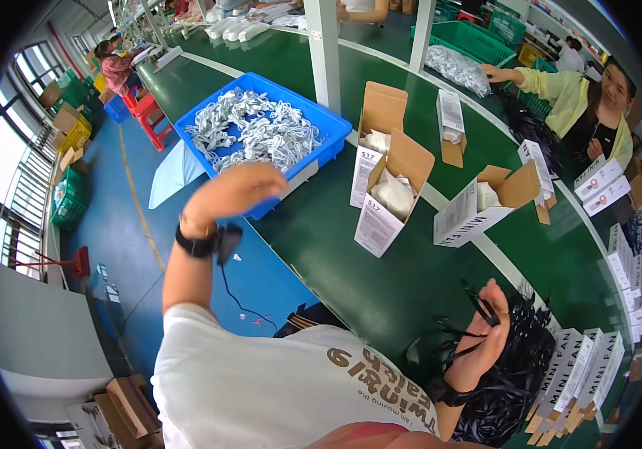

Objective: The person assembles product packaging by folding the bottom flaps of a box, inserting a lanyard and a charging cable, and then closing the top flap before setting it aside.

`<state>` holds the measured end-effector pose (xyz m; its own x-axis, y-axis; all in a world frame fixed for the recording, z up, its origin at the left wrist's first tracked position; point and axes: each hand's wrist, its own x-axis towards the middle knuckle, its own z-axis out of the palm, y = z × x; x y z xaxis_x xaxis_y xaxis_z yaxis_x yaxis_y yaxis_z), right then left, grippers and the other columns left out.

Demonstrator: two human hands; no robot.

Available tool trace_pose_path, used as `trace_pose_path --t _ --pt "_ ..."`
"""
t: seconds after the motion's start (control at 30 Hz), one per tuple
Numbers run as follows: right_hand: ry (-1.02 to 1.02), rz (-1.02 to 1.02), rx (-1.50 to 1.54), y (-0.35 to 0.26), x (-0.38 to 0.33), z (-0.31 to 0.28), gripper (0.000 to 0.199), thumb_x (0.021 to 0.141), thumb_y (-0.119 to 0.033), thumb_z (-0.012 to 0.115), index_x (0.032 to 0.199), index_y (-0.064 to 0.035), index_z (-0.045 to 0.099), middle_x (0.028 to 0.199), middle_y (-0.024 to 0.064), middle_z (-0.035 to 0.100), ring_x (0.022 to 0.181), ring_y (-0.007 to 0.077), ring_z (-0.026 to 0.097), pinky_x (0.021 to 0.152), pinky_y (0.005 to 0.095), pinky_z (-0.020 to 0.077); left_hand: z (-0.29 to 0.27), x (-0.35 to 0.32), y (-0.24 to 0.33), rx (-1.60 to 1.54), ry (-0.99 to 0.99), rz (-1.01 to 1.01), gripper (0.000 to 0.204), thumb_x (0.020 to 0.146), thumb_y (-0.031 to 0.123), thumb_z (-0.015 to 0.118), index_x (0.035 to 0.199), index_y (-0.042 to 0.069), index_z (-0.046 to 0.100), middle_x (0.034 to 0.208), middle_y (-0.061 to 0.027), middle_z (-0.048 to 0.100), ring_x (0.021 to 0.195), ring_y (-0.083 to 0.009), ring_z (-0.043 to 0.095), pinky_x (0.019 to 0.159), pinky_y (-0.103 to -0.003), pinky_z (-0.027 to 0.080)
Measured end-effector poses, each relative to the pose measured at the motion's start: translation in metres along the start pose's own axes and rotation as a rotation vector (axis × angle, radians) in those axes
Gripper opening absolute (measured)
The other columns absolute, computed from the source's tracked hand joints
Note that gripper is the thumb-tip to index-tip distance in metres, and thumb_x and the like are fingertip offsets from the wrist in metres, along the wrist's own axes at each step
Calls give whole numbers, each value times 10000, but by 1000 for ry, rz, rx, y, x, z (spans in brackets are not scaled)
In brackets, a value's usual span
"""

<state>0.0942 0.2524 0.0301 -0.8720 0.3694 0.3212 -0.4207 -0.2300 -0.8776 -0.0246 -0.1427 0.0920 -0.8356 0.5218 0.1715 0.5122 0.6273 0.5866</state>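
Note:
My left hand (238,193) hovers over the near edge of a blue plastic bin (186,127), its fingers stretched to the right and slightly blurred. Nothing shows in it. Bundled white cables (261,127) fill much of the bin. At the lower right, my right hand (489,329) is closed on a thin black strap (478,303) that loops over its fingers. Below and beside that hand lies a heap of black straps (519,367). Between my hands stand open white boxes with brown flaps, including a front box (378,224) and a right-hand box (467,223), with white wrapped contents.
Closed white boxes (579,367) stand stacked at the lower right of the green table (313,247). A white post (324,60) rises behind the bin. Across the table, a person in a yellow jacket (560,101) reaches to a clear bag (457,69). A red stool (147,116) stands left.

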Motion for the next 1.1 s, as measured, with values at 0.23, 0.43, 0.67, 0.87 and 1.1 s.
trace_pose_path --t 0.23,0.43,0.67,0.87,1.1 --pt "23 -8 328 35 2 -50 242 984 -302 450 968 -71 517 972 73 548 897 186 557 912 345 432 -20 51 -119 395 -101 128 200 752 -5 649 942 61 651 1022 -102 589 975 -276 562 820 -366 471" --pt "111 88 259 46 3 -50 183 1001 -253 438 957 -89 507 851 45 552 538 84 392 606 277 436 -33 61 -130 600 -48 -127 211 753 37 649 962 57 621 965 -117 608 999 -261 558 832 -371 457" --pt "144 195 173 51 2 -40 199 997 -256 459 967 -73 530 831 26 549 503 60 358 554 235 372 -36 42 -95 247 541 -197 103 884 139 588 906 38 583 860 -102 616 801 -212 594 693 -321 466" --pt "124 206 150 51 -5 -38 211 1002 -197 436 1042 -25 550 859 42 556 508 55 358 542 230 376 -24 22 -85 10 607 -427 115 913 145 581 919 32 559 769 -33 592 696 -124 582 632 -247 460" --pt "38 233 -29 53 -11 -38 278 988 -143 445 1195 7 555 857 35 559 537 56 382 539 214 380 61 4 50 -619 596 -9 302 832 -24 636 1120 30 565 925 -45 571 852 -125 569 768 -244 472"
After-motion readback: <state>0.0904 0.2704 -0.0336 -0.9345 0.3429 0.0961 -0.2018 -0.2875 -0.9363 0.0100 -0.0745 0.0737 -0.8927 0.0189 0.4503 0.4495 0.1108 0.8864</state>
